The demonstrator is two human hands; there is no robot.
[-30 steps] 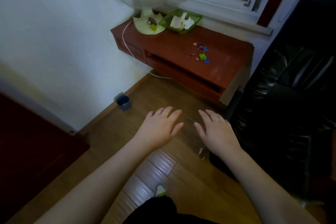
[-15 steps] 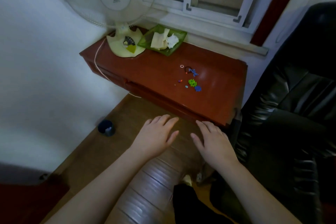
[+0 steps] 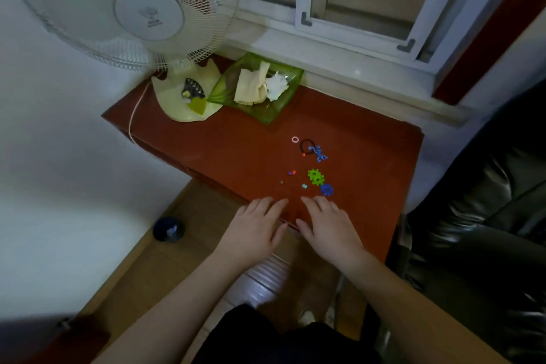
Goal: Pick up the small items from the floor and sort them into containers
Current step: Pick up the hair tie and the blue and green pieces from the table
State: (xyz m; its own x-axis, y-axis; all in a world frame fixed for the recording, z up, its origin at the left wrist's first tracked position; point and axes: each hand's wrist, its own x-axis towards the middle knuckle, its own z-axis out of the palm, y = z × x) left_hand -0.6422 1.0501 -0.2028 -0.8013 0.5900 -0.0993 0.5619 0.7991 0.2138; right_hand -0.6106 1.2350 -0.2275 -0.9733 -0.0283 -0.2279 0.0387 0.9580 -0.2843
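Small items lie scattered on the red-brown cabinet top (image 3: 236,145): a pink ring (image 3: 295,139), a black hair loop (image 3: 305,145), a blue lizard toy (image 3: 319,153), a green puzzle-like piece (image 3: 315,177), a blue piece (image 3: 326,189) and a few tiny beads (image 3: 292,172). My left hand (image 3: 254,227) and my right hand (image 3: 328,226) hover palm down, fingers straight, over the cabinet's front edge, just short of the items. Both hold nothing.
A green glass dish (image 3: 260,87) with crumpled tissue and cloth sits at the cabinet's back, beside a white desk fan (image 3: 133,9). A small dark blue cup (image 3: 167,229) stands on the wood floor by the wall. A black leather chair (image 3: 478,216) fills the right.
The view has come closer to the cabinet and tilted down onto it. Both hands have moved forward from over the floor to the cabinet's front edge, still held flat.
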